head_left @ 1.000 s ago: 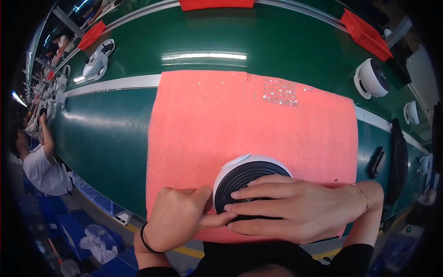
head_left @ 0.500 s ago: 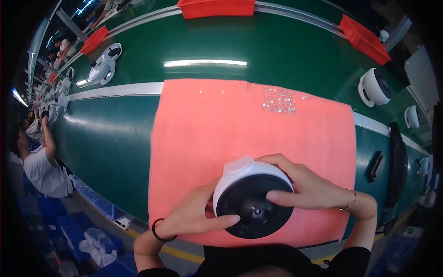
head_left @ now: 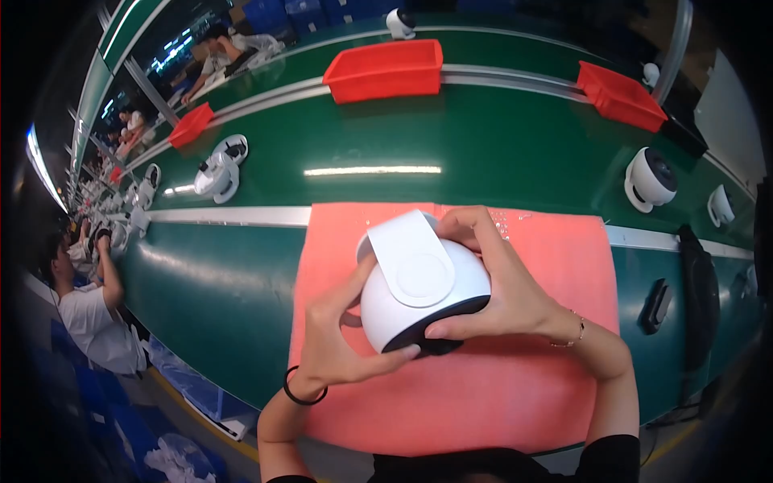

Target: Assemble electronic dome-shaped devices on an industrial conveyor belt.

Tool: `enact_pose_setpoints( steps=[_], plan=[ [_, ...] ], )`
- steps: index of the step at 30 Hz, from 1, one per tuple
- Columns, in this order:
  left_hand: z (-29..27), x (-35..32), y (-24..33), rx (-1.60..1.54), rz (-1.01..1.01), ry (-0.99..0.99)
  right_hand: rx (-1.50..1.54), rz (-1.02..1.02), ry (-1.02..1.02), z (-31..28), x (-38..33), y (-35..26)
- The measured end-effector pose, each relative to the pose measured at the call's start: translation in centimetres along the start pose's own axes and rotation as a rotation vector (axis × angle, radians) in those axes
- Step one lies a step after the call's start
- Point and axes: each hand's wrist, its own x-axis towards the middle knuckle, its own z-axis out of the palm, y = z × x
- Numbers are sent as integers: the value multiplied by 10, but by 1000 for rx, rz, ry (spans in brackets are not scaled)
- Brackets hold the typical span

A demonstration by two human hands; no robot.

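A white, globe-shaped device (head_left: 467,274) with a black front and a flat white side arm is held up between both my hands, above a pink foam mat (head_left: 419,419). Its black face is tipped down toward me, and the arm's rounded end shows on top. My left hand (head_left: 334,330) grips the left side, thumb at the black rim. Closed around the right side is my right hand (head_left: 503,286), its fingers at the far upper edge and its thumb on the black rim. Small metal screws (head_left: 501,224) lie on the mat's far part, partly hidden behind my right hand.
Red bins (head_left: 385,72) line the far rail. Similar white devices stand on the green belt at the left (head_left: 221,173) and right (head_left: 651,179). A small black object (head_left: 656,306) and a dark pouch (head_left: 699,298) lie right of the mat. A co-worker (head_left: 93,306) sits at left.
Both hands have lifted the device away from me and turned it, so its white shell and side arm now face up instead of the black front. The view has tilted upward.
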Motion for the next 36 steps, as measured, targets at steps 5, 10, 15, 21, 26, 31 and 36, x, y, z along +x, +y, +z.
enact_pose_setpoints(
  steps=[5, 10, 15, 21, 26, 31, 36],
  plan=[
    [-13, 24, -22, -526, 18, 96, 122, -105, -11, -8, 7, -10],
    [18, 67, -27, -1001, -35, 490, -291, -313, 343, 8, 41, -22],
    [32, 98, -30, -1096, -68, 691, -489, -481, 601, 14, 56, -4],
    [22, 122, -53, -1060, -111, 494, -384, -323, 679, 6, 64, 13],
    [12, 130, -56, -1072, -568, 296, 676, 326, 516, -38, 67, 40],
    [-8, 114, -65, -1052, -412, 368, 849, 411, 612, -49, 70, 92],
    [-33, 109, -55, -1106, -346, 350, 582, 510, 581, -70, 59, 106]
  ],
)
